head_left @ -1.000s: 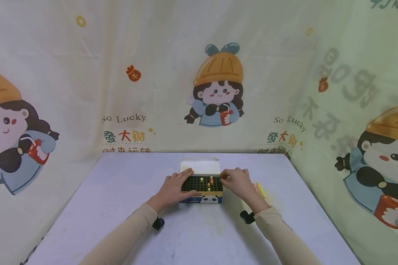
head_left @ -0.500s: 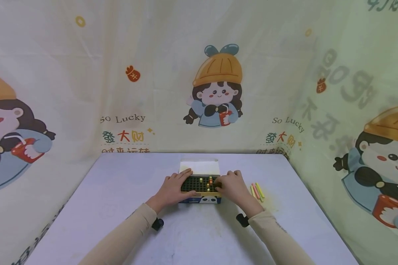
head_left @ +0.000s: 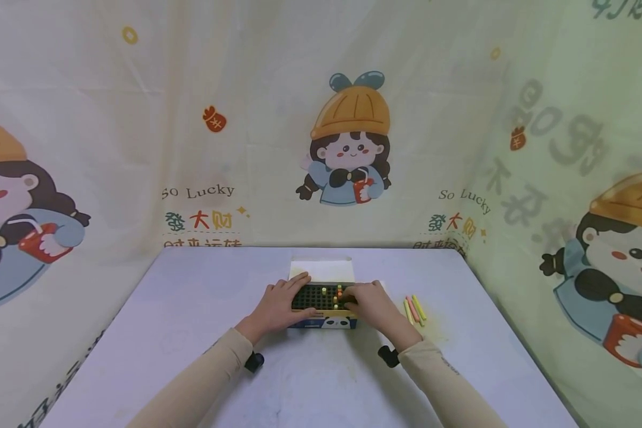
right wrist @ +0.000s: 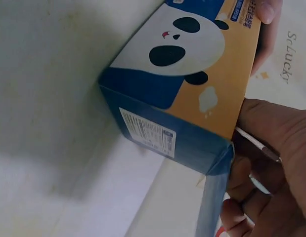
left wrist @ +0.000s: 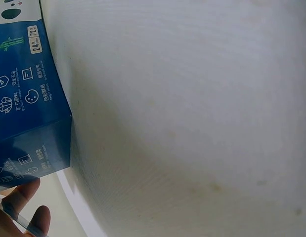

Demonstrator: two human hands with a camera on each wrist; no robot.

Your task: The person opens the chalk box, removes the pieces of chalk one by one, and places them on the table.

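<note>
A chalk box (head_left: 336,323) with a panda print stands with its white lid (head_left: 322,270) tipped back. In its top is a black grid of holes (head_left: 310,298); several chalk sticks (head_left: 324,290) poke up there. My left hand (head_left: 274,304) holds the box at its left end, thumb along the front edge, fingers toward the back. Over the right end, my right hand (head_left: 377,304) has thumb and bent fingers together at the grid beside the orange chalk. Its fingertips are hidden in both the head and right wrist views, so anything between them cannot be seen.
To the right of the right hand, several loose chalk sticks (head_left: 416,310), yellow and pink, lie on the white table (head_left: 203,309). Faint yellow dust marks the surface near them. Printed cloth (head_left: 267,131) hangs behind the table and along its sides.
My right hand has moved left from the box's right edge to over the grid, revealing more of the loose chalk. My left hand stays in place on the box.
</note>
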